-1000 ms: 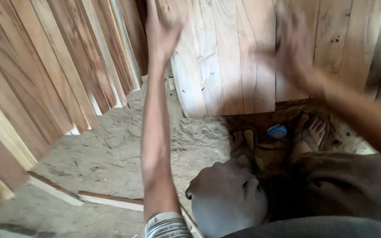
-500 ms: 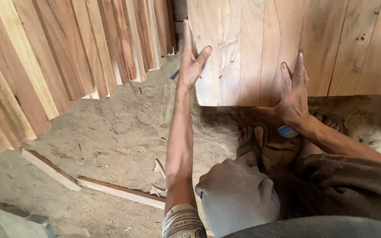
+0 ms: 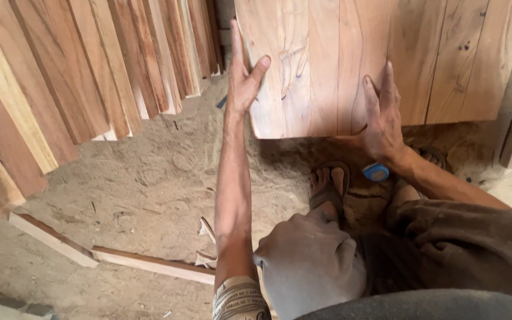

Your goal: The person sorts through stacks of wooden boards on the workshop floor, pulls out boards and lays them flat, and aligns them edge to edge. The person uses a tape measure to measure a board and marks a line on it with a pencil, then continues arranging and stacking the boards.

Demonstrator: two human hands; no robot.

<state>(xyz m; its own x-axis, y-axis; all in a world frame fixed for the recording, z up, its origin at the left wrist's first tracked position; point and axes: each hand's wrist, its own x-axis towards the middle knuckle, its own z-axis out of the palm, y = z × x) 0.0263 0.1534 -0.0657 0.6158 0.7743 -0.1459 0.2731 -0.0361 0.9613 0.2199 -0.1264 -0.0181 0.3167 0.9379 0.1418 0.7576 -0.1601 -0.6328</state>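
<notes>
Wooden panel [image 3: 327, 65], upright, left hand [image 3: 245, 83] and right hand [image 3: 382, 118] flat and open against it, apparently ungripped; could slip onto sandalled foot [image 3: 327, 186].

I count two hands, my left hand [image 3: 245, 80] and my right hand [image 3: 382, 118], on one wooden panel [image 3: 327, 65]. One blue tape measure [image 3: 376, 172] lies by my one visible sandalled foot [image 3: 327, 186]. Two loose wood strips [image 3: 149, 264] lie on the floor.

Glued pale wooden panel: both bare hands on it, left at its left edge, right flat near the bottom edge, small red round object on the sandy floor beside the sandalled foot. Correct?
Not quite. The head view shows the small round object is blue, not red. The rest holds: left hand at the glued pale wooden panel left edge, right hand flat near the bottom.
</notes>
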